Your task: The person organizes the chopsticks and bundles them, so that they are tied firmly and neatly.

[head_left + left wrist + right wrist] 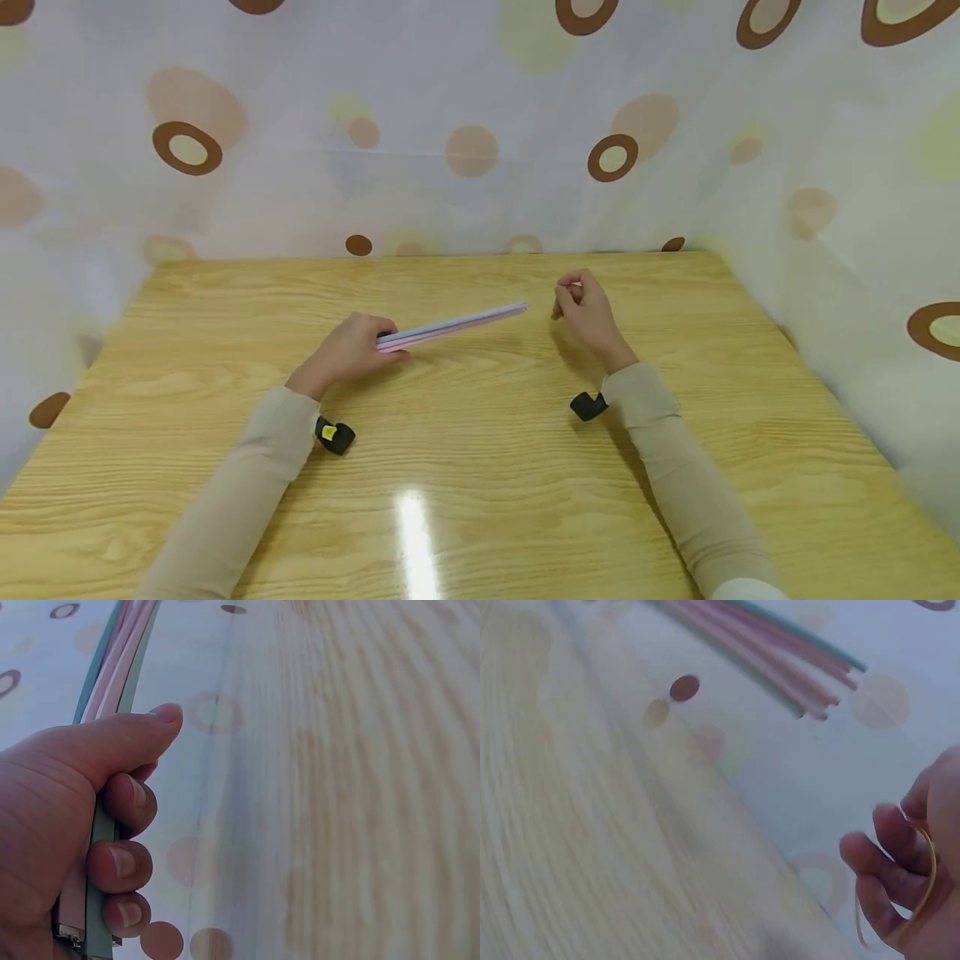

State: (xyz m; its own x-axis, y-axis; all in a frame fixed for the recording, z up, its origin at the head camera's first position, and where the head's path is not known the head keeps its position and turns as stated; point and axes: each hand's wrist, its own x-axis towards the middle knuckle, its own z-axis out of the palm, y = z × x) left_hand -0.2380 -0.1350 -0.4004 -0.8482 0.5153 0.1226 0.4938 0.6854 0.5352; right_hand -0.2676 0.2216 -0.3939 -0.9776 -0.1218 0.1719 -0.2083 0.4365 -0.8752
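Your left hand (pixel 348 346) grips the sticks (pixel 457 324) near one end, above the table (pixel 495 467); your right hand (pixel 588 317) curls round a band (pixel 934 870). Expect light, stiffish sticks that may slip; grip all together.

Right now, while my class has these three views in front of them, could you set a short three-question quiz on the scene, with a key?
1. Multiple choice: what colours are the strips in the left grip?
A) Red and yellow
B) Pink and blue-green
C) Black and white
2. True or false: in the head view, a gap separates the strips' tips from the right grip.
3. Short answer: in the right-wrist view, what does the right grip hold?

Key: 1. B. 2. True. 3. A thin yellowish band.
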